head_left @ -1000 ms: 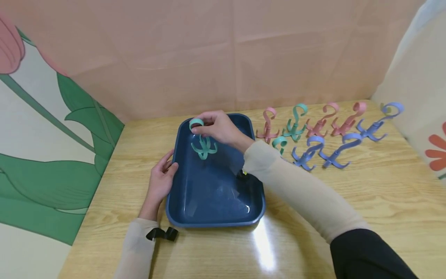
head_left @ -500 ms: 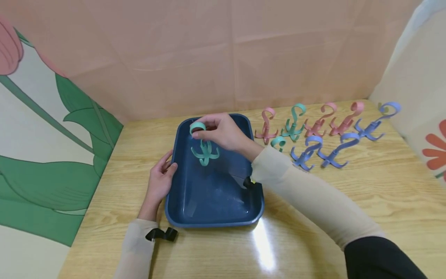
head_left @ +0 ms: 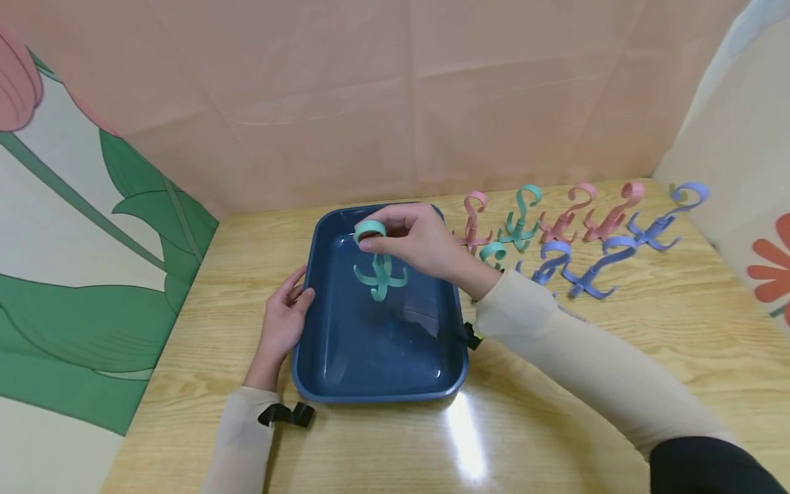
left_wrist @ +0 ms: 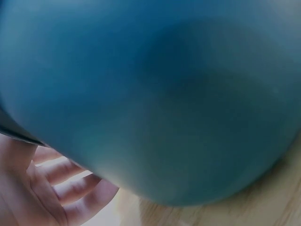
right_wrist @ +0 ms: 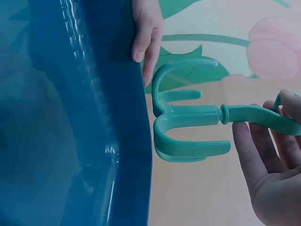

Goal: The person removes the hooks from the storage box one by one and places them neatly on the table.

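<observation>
A blue plastic tub (head_left: 376,357) stands on the wooden table. At its left wall, my left hand (head_left: 286,321) touches the rim, fingers mostly straight along the outside; the left wrist view shows those fingers (left_wrist: 77,188) beside the tub's outer wall. Over the tub, my right hand (head_left: 426,240) pinches a green swivel hook (head_left: 381,278) by its curled top between thumb and fingers. The hook hangs upright, its several upturned prongs at the bottom. In the right wrist view the prongs (right_wrist: 188,113) show fully, while the hand covers part of the curl.
Right of the tub stand several more hooks: pink hooks (head_left: 611,219), green hooks (head_left: 520,226) and blue hooks (head_left: 595,274). My right forearm partly covers the nearest ones. A pink-covered wall (head_left: 308,116) rises behind the table (head_left: 204,302).
My right hand has moved right and a little nearer with the green hook, still above the tub. The left hand has stayed at the tub's left side.
</observation>
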`<action>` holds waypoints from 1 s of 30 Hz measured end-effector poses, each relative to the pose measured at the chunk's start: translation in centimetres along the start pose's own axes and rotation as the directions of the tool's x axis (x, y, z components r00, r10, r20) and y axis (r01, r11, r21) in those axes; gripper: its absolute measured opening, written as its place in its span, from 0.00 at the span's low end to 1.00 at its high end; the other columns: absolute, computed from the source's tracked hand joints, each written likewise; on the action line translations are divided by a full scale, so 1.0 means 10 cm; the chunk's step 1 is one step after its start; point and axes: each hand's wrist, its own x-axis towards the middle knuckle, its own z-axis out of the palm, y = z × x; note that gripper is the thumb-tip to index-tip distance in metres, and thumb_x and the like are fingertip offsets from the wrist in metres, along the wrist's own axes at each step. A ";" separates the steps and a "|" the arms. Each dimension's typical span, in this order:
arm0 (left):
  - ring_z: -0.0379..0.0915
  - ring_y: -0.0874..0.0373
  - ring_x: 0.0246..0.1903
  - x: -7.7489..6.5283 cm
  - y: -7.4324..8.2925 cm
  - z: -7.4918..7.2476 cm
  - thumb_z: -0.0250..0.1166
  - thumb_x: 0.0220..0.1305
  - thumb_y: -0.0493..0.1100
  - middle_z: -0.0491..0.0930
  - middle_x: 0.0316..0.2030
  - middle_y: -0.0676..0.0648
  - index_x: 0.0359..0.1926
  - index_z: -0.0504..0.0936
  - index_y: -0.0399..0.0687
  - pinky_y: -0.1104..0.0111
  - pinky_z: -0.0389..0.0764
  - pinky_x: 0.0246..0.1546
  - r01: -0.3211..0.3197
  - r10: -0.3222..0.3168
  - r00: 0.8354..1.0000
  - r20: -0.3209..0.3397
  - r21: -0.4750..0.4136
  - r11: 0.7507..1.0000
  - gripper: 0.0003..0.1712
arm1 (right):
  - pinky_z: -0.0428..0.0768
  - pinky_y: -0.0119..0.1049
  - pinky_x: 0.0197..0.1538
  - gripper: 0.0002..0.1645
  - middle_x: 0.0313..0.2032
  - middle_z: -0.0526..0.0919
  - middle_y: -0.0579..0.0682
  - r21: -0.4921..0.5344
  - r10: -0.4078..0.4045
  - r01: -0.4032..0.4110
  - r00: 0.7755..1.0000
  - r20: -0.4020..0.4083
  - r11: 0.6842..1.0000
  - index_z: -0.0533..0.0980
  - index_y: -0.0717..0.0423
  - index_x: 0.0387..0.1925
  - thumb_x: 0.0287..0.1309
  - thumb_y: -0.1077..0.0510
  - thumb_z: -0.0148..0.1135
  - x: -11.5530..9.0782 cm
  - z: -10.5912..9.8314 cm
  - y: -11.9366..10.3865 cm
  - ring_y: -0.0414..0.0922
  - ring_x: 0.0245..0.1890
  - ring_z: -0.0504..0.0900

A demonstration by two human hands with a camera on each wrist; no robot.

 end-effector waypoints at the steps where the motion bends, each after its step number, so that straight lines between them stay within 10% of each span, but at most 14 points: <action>1: 0.80 0.46 0.51 0.00 0.00 0.00 0.56 0.76 0.40 0.78 0.60 0.38 0.74 0.68 0.53 0.70 0.81 0.44 0.000 0.000 1.000 0.003 -0.004 1.000 0.28 | 0.84 0.41 0.44 0.14 0.39 0.88 0.49 -0.001 0.001 -0.001 1.000 -0.002 1.000 0.85 0.60 0.47 0.58 0.63 0.73 -0.02 -0.01 -0.02 0.48 0.38 0.87; 30: 0.81 0.46 0.51 -0.04 0.00 0.01 0.56 0.76 0.41 0.78 0.60 0.38 0.74 0.67 0.54 0.61 0.82 0.47 -0.006 0.006 1.000 -0.002 0.024 1.000 0.28 | 0.84 0.33 0.36 0.13 0.41 0.88 0.58 0.083 -0.061 0.069 0.993 -0.100 0.994 0.84 0.68 0.45 0.56 0.75 0.68 -0.97 -0.58 -0.33 0.48 0.38 0.88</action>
